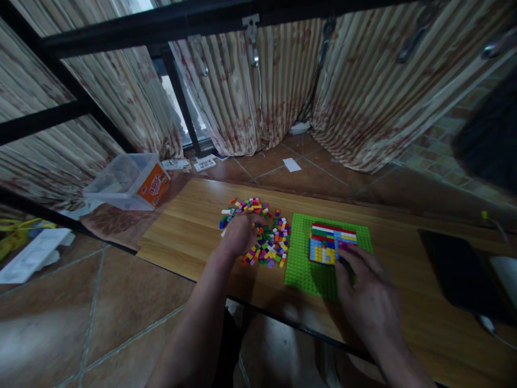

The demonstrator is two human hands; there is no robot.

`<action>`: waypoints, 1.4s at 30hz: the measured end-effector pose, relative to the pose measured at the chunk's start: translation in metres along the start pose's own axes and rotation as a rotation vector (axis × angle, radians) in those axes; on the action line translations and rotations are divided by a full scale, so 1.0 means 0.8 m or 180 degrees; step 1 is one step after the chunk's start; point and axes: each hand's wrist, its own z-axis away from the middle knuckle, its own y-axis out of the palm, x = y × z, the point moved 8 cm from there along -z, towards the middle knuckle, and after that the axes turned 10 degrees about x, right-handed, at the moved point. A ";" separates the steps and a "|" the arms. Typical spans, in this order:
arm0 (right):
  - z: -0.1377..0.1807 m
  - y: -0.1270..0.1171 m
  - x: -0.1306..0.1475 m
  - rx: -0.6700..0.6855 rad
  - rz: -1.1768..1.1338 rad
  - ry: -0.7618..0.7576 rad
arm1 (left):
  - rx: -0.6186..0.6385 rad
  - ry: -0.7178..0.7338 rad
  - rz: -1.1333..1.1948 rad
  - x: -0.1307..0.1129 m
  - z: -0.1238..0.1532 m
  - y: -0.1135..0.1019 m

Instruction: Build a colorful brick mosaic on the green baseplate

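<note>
A green baseplate [301, 264] lies on a wooden table [189, 226]. On it sits a flat patch of coloured bricks [328, 242] in red, white, green, yellow and blue rows. My right hand [365, 288] rests on the plate, fingers stretched toward the patch's near right corner, touching it. To the left lies a loose pile of small coloured bricks [269, 237]. My left hand [239, 235] sits on that pile with the fingers curled down into it; what they hold is hidden.
A clear plastic tub with an orange label [129, 181] stands at the table's far left corner. A dark flat object [456, 275] lies on the right of the table. Curtains hang behind, and paper scraps [291, 164] lie on the tiled floor.
</note>
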 end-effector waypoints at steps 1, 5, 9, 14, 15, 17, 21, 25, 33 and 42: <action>-0.001 -0.001 0.000 -0.0008 -0.0054 -0.0004 | -0.0003 0.0010 -0.0063 -0.001 -0.001 0.000; -0.001 -0.002 0.001 -0.0055 -0.0227 -0.0028 | -0.0093 -0.0002 -0.0192 -0.001 -0.007 -0.002; -0.002 -0.001 0.001 -0.0090 -0.0307 -0.0049 | -0.0337 -0.0187 -0.0343 -0.004 -0.019 -0.008; -0.002 0.003 -0.001 -0.0088 -0.0342 -0.0053 | -0.0566 -0.0276 -0.0494 -0.026 -0.036 -0.006; -0.001 0.004 -0.002 -0.0082 -0.0350 -0.0048 | -0.0604 -0.0234 -0.0521 -0.033 -0.039 -0.004; -0.001 0.005 -0.004 -0.0072 -0.0369 -0.0027 | -0.0643 -0.0198 -0.0579 -0.046 -0.045 0.003; -0.001 0.004 -0.005 -0.0061 -0.0396 -0.0041 | -0.0608 -0.0454 -0.0662 -0.054 -0.056 0.019; -0.001 0.001 -0.005 -0.0052 -0.0411 -0.0057 | -0.0606 -0.0519 -0.0714 -0.054 -0.065 0.027; -0.002 -0.011 -0.013 -0.0056 -0.0801 0.0111 | -0.0479 -0.0406 -0.0836 -0.053 -0.065 0.026; -0.007 -0.032 -0.050 -0.0479 -0.1506 0.0793 | -0.0237 0.0072 0.1153 -0.089 -0.029 0.014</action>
